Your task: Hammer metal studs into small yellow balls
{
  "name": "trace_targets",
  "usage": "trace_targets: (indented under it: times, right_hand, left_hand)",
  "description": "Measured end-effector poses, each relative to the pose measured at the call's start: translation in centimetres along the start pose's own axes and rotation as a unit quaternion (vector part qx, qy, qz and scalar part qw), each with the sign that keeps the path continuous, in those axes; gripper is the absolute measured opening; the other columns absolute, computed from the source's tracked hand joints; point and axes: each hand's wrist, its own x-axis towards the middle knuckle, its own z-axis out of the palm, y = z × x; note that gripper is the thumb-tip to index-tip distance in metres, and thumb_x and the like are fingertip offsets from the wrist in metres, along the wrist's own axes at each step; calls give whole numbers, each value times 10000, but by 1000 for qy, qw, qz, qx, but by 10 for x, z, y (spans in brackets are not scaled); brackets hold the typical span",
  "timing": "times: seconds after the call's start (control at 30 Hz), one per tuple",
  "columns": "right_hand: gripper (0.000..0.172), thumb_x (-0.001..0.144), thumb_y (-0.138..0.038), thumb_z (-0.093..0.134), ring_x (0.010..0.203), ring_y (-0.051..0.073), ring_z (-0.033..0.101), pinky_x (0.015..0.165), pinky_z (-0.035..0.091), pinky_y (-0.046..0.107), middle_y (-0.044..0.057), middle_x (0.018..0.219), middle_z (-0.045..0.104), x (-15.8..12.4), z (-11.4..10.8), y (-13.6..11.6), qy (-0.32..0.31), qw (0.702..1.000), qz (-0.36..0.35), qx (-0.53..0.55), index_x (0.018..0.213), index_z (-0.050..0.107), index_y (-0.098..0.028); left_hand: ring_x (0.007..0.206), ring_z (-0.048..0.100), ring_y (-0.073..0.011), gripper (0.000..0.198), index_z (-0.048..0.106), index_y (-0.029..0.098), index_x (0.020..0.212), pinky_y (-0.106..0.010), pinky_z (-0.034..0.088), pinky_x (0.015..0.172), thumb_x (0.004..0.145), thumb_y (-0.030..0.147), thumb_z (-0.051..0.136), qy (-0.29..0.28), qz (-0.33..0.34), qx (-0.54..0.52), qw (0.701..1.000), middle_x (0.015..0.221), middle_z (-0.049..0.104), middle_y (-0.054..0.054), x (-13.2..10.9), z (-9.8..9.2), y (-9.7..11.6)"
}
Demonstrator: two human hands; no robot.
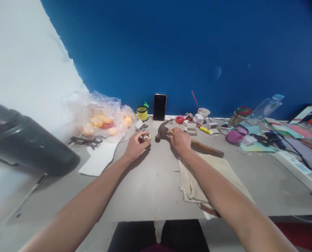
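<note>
My left hand (pixel 135 145) is closed around a small round metallic object (pixel 146 138) held against the grey table (pixel 150 185). Just right of it, my right hand (pixel 180 140) grips a hammer (pixel 198 144) high on its wooden handle, near the dark steel head (pixel 161 132). The head rests close beside the small object; the handle runs back to the right over a folded beige cloth (pixel 195 185).
A clear bag of orange fruit (pixel 103 120), eyeglasses (pixel 85 141) and white paper (pixel 99 159) lie left. A dark phone (pixel 160 106) leans on the blue wall beside a yellow cup (pixel 142 113). Small boxes, cables and coloured paper crowd the right. A large black object (pixel 25 140) looms at left.
</note>
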Motion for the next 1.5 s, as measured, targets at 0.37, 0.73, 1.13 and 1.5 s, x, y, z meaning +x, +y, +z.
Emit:
trace_targets:
  times: [0.37, 0.73, 1.13, 1.5]
  right_hand:
    - [328, 1093, -389, 476, 865, 254, 562, 771, 297, 370, 94, 906, 699, -14, -6, -11, 231, 958, -173, 8, 1262, 673, -187]
    - [283, 1099, -340, 482, 834, 221, 545, 767, 279, 368, 63, 858, 687, -13, -12, -10, 250, 946, -205, 18, 1202, 710, -205]
    - [308, 1109, -371, 468, 843, 225, 560, 766, 278, 366, 68, 877, 704, -16, -15, -13, 257, 946, -194, 18, 1210, 707, -205]
    - [273, 1035, -324, 582, 971, 283, 553, 801, 334, 374, 125, 1029, 682, -10, -18, -2, 179, 974, -136, 2, 1253, 677, -190]
  left_hand:
    - [680, 611, -163, 327, 735, 171, 962, -329, 515, 694, 667, 300, 790, -18, 15, 3, 1000, 771, 695, -10, 1, -1, -1]
    - [670, 588, -166, 315, 744, 170, 923, -310, 462, 667, 651, 324, 785, -11, 39, 69, 997, 761, 702, -12, 0, 1, 1]
    - [665, 587, -159, 305, 757, 176, 915, -309, 480, 666, 644, 311, 791, 13, 18, 28, 999, 741, 695, -12, -1, 4, 0]
    - [672, 674, -185, 415, 697, 177, 992, -343, 579, 673, 627, 315, 839, 46, -15, -44, 998, 749, 712, -8, -1, 6, 1]
